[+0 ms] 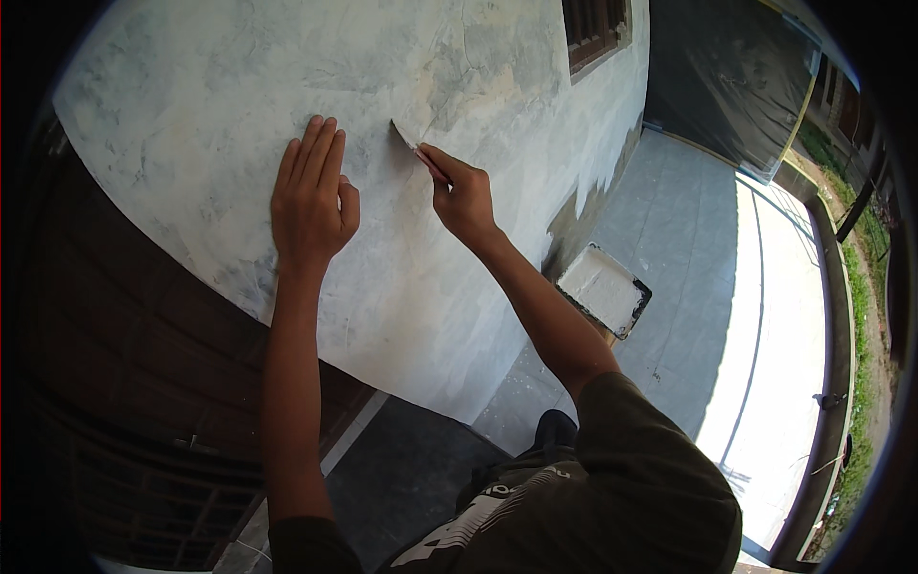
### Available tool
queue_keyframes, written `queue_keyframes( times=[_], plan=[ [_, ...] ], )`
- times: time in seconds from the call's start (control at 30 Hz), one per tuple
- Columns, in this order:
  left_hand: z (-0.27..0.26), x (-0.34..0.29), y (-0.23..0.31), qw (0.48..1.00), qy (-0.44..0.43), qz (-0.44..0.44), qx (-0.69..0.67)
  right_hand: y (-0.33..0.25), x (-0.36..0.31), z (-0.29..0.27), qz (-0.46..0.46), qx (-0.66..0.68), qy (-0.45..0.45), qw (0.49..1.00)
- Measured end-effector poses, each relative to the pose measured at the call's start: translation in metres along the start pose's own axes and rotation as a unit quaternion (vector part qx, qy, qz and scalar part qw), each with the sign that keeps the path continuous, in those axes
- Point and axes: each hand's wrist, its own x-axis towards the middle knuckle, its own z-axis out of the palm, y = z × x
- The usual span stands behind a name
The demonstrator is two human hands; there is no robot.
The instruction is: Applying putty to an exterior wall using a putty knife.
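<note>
My right hand [463, 196] grips a putty knife [411, 143], its thin blade tilted against the wall [382, 287]. The wall is patchy white and grey, with rough cracked spots above the blade. To the left of the knife, my left hand [314, 196] lies flat on the wall, fingers stretched out and pointing up, holding nothing. Most of the knife's handle is hidden inside my right fist.
A paint tray [604, 289] with white residue stands low beside the wall's foot, behind my right forearm. Dark wooden door panels [143, 383] lie at lower left. A barred window [598, 33] is at the top. Dark sheeting [732, 81] hangs at far right above the grey floor [669, 249].
</note>
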Motion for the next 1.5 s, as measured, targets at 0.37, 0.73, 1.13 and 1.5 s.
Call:
queue_keyframes(
  times=[0.37, 0.73, 1.13, 1.5],
  plan=[
    [-0.001, -0.001, 0.001, 1.000, -0.001, 0.000, -0.007, 0.018, 0.029, -0.054, -0.003, 0.006, 0.019, 1.000],
    [0.000, -0.003, 0.002, 0.999, -0.031, -0.012, 0.029, 0.057, 0.003, 0.002, -0.182, -0.095, -0.064, 0.977],
    [0.005, -0.005, 0.003, 0.999, -0.035, -0.017, 0.024, 0.062, 0.019, -0.077, -0.039, 0.065, -0.093, 0.993],
    [0.000, -0.002, 0.005, 0.998, -0.042, -0.022, 0.031, 0.023, 0.081, -0.034, -0.088, -0.027, -0.054, 0.994]
  ],
)
